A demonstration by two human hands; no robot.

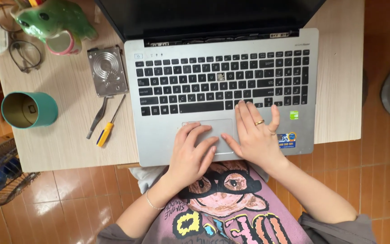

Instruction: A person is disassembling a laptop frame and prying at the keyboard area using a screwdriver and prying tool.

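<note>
Screwdriver (106, 132), tweezers (96, 118) beside laptop (159, 144)

Head view — straight down; close

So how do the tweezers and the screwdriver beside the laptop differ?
The tweezers are all dark metal with no handle, while the screwdriver has a yellow grip and a thin steel shaft. The tweezers curve slightly; the screwdriver is straight. The tweezers lie further from the laptop, and the screwdriver lies between them and it. Both rest untouched on the wooden table, slanting the same way below the bare hard drive.
</note>
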